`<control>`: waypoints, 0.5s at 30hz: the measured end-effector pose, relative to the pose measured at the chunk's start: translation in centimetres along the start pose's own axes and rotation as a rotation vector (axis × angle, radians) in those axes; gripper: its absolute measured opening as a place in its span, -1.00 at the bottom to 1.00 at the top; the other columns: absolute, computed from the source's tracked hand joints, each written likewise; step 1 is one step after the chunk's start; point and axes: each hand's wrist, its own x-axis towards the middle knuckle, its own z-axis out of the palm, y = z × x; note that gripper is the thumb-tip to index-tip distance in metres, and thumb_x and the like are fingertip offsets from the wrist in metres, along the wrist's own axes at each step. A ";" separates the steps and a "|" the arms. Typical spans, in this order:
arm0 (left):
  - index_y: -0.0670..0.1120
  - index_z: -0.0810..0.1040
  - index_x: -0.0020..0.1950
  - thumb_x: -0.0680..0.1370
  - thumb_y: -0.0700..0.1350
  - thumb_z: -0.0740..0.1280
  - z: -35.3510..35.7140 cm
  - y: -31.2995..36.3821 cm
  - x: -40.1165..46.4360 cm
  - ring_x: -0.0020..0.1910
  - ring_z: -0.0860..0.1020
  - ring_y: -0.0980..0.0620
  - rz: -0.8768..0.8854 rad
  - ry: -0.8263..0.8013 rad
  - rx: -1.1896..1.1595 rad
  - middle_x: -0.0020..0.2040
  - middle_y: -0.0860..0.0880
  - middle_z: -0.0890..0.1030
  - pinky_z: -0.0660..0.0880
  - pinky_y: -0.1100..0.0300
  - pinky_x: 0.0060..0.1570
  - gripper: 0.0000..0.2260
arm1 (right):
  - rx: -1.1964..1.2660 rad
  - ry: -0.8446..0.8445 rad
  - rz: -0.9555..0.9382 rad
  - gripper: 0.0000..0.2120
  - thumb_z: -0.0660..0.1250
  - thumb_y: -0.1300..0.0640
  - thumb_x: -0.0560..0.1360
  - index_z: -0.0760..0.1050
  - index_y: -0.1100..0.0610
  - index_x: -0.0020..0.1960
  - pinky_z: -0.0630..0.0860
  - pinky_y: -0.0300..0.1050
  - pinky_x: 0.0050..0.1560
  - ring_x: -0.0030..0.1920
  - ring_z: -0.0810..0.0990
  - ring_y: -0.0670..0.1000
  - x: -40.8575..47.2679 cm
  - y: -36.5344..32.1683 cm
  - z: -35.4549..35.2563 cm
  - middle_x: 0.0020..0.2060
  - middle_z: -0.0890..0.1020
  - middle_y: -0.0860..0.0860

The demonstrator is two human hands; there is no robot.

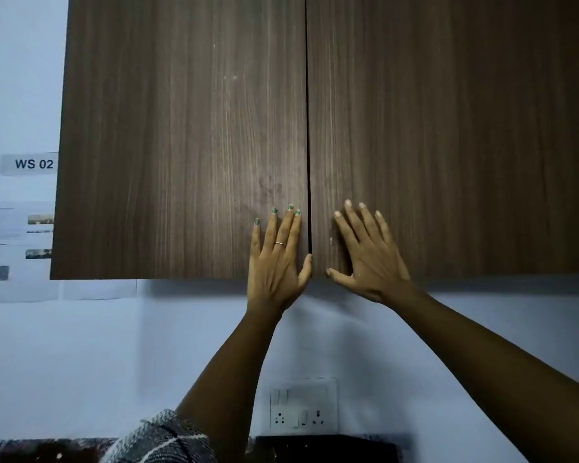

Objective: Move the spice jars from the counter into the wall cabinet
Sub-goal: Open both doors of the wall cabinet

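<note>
A wall cabinet (315, 128) hangs on the wall (81, 345), its left door (181, 135) and right door (448, 135) closed and meeting at a narrow central seam. A person's left hand (276, 262) lies flat on the lower inner corner of the left door, just left of the seam; the right hand (368, 259) lies flat on the right door, just right of it. Left of the cabinet, a label (29, 164) sits above printed sheets (17, 252) on the wall. Below the cabinet, between the two forearms, a switch and socket plate (303, 407) is set in the wall, above the counter's edge (325, 446).
</note>
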 end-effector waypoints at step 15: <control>-0.18 0.04 0.53 0.45 0.12 0.31 4.2 1.9 -0.8 0.53 0.05 -0.18 0.034 -0.111 -0.102 0.55 -0.15 0.09 0.10 -0.26 0.43 -0.21 | -0.115 -0.090 0.020 0.00 0.31 0.04 0.49 -0.56 -0.08 0.36 -0.29 0.48 0.30 0.38 -0.49 0.24 1.4 -2.3 4.4 0.40 -0.46 0.07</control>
